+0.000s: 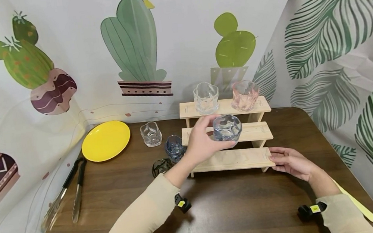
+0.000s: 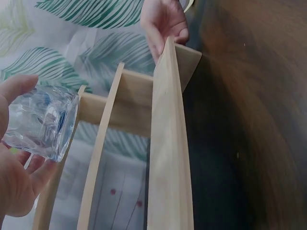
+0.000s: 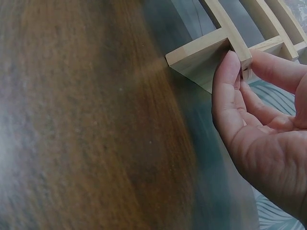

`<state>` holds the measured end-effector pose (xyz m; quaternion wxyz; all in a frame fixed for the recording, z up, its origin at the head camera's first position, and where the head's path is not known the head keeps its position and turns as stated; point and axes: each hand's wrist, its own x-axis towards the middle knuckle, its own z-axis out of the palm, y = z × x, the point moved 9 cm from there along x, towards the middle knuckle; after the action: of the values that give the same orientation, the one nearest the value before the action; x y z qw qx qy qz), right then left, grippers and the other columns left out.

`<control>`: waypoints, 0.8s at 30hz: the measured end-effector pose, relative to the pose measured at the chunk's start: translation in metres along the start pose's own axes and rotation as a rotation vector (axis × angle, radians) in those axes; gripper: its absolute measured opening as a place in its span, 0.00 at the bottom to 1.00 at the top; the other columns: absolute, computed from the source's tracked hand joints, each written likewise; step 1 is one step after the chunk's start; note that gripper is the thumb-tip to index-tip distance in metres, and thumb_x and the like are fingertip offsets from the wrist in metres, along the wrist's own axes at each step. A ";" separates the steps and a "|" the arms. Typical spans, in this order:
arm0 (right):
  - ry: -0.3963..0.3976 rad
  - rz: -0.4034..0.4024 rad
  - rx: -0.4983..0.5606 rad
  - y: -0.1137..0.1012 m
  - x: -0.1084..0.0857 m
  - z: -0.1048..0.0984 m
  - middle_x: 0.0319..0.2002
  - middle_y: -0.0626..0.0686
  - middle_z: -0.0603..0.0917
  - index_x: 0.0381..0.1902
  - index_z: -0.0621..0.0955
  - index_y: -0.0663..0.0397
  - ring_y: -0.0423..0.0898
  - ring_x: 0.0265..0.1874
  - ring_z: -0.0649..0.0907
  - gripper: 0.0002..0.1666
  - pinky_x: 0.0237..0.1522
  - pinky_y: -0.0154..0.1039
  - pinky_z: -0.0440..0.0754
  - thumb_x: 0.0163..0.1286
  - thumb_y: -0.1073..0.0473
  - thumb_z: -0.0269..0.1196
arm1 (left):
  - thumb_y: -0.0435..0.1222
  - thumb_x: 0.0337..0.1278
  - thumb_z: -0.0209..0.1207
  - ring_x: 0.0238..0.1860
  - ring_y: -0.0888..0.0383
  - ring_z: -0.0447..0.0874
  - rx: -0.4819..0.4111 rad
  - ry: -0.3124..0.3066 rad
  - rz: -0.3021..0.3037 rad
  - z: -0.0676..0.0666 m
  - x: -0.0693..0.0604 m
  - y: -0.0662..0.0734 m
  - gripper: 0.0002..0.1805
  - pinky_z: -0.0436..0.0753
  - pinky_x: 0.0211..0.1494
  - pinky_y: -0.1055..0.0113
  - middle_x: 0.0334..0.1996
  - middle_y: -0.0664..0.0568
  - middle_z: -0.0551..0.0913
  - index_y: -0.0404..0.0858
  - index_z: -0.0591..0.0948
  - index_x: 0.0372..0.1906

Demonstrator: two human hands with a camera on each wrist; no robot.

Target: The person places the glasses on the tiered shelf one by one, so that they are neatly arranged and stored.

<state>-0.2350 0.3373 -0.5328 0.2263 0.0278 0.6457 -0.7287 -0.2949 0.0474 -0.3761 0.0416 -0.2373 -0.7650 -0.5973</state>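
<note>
My left hand (image 1: 201,140) grips a bluish glass cup (image 1: 227,128) in front of the middle step of a three-tier wooden stand (image 1: 232,160). The left wrist view shows that glass (image 2: 42,122) tipped sideways in the frame, between thumb and fingers. At the stand's right end, my right hand (image 1: 293,163) pinches the tip of the lowest board, thumb and fingers on either side of it in the right wrist view. On the top step stand a clear glass (image 1: 206,98) and a pink glass (image 1: 245,96).
Left of the stand are a clear glass (image 1: 151,134), a dark blue glass (image 1: 175,148) and a blackish glass (image 1: 161,167), partly behind the left arm. Farther left lie a yellow plate (image 1: 106,141) and black-handled tongs (image 1: 75,187). A pale yellow strip (image 1: 356,201) lies beside the right forearm.
</note>
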 end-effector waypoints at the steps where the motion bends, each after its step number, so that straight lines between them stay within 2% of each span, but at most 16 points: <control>1: -0.003 -0.002 -0.001 0.000 0.000 0.000 0.53 0.49 0.82 0.75 0.53 0.77 0.43 0.47 0.85 0.37 0.47 0.37 0.86 0.78 0.68 0.57 | 0.40 0.31 0.87 0.55 0.60 0.78 0.009 -0.004 0.000 0.006 0.002 0.000 0.45 0.84 0.54 0.70 0.55 0.56 0.76 0.46 0.80 0.63; 7: -0.021 -0.006 -0.003 0.000 -0.001 0.002 0.52 0.49 0.83 0.75 0.52 0.79 0.42 0.47 0.85 0.37 0.48 0.38 0.86 0.79 0.68 0.56 | 0.41 0.31 0.87 0.51 0.62 0.77 0.057 -0.021 0.002 0.036 0.013 0.000 0.45 0.83 0.50 0.75 0.54 0.55 0.75 0.45 0.80 0.64; 12: -0.030 -0.004 0.012 -0.001 -0.001 0.002 0.51 0.50 0.84 0.75 0.54 0.77 0.43 0.47 0.86 0.36 0.47 0.38 0.86 0.79 0.68 0.56 | 0.46 0.34 0.86 0.50 0.64 0.77 0.158 -0.032 -0.003 0.055 0.021 0.000 0.47 0.81 0.51 0.75 0.52 0.56 0.75 0.46 0.79 0.67; 16: -0.059 -0.022 0.037 -0.003 -0.001 0.004 0.51 0.51 0.84 0.74 0.58 0.75 0.43 0.47 0.86 0.32 0.48 0.38 0.86 0.80 0.69 0.55 | 0.49 0.34 0.86 0.50 0.63 0.77 0.225 -0.024 -0.010 0.064 0.026 0.001 0.47 0.77 0.49 0.76 0.49 0.57 0.75 0.47 0.79 0.67; 24: -0.063 -0.021 0.044 -0.004 -0.002 0.003 0.51 0.51 0.84 0.73 0.58 0.74 0.43 0.47 0.86 0.31 0.49 0.39 0.86 0.79 0.69 0.56 | 0.49 0.34 0.86 0.47 0.63 0.76 0.245 -0.002 -0.017 0.074 0.031 -0.002 0.48 0.76 0.46 0.76 0.47 0.55 0.75 0.45 0.79 0.67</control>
<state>-0.2342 0.3348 -0.5280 0.2382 0.0031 0.6225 -0.7455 -0.3074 0.1256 -0.3881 0.0645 -0.2247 -0.8342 -0.4994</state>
